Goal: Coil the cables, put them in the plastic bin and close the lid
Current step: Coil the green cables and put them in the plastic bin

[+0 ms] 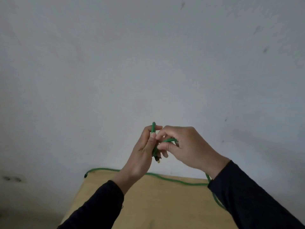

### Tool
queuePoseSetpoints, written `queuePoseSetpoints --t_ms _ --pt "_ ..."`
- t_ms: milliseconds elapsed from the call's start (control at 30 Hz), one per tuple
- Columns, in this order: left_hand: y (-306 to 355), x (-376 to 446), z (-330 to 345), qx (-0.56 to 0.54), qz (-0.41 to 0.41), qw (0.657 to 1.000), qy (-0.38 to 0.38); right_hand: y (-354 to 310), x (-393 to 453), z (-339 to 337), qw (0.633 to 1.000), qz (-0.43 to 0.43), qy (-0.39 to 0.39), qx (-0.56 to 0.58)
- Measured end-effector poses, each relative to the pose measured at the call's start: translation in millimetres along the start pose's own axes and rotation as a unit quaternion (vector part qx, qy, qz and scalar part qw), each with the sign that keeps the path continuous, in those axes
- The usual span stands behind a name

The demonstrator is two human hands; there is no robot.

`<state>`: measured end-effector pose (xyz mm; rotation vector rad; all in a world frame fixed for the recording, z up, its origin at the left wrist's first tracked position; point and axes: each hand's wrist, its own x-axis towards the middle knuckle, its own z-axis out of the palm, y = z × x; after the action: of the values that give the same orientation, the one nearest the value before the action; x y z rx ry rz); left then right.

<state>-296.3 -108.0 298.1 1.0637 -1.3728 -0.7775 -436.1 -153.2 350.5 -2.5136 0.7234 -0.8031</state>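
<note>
Both hands are raised above the table and meet on a green cable [171, 179]. My left hand [143, 152] pinches a small upright loop of it, whose top sticks out above the fingers. My right hand [184, 146] grips a bent stretch of the same cable right beside the left thumb. A dark plug end hangs just below the two hands. The remaining length of cable runs under my right wrist and lies along the table's far edge, ending in a black tip at the far left corner. No plastic bin is in view.
A tan wooden table [156, 204] fills the lower middle, its far edge against a plain pale wall [148, 63]. A wall socket [13, 179] sits low on the left. Both forearms wear dark sleeves.
</note>
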Motion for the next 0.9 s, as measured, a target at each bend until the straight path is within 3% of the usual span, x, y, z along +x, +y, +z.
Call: queuePoseSetpoints --t_ms 100,233,367,467,567,667,767,833,900 --pt "9 -3 -4 0.016 -0.006 1.0 -0.015 0 9 -31 0.993 0.072 -0.013 0.097" --pt "19 5 -21 0.026 -0.003 0.999 0.021 0 8 -51 0.985 0.069 -0.09 0.131" --pt "26 -5 -11 -0.025 0.01 0.997 -0.077 -6 16 -43 0.992 0.021 0.042 0.113" --pt "29 -11 -1 -0.155 -0.004 0.983 -0.097 -8 27 -40 0.983 0.015 0.104 0.151" --pt "38 -7 -1 -0.313 -0.031 0.944 -0.101 -4 31 -27 0.97 0.02 0.13 0.205" --pt "56 5 -6 -0.422 -0.032 0.904 -0.063 4 29 2 0.948 0.093 0.149 0.266" --pt "70 25 -22 -0.473 0.027 0.881 -0.009 11 16 33 0.967 0.127 0.105 0.195" --pt "73 39 -38 -0.441 0.054 0.895 0.043 8 4 45 0.982 0.117 0.063 0.132" --pt "66 48 -51 -0.344 0.048 0.932 0.099 -2 -5 49 0.992 0.084 0.03 0.085"
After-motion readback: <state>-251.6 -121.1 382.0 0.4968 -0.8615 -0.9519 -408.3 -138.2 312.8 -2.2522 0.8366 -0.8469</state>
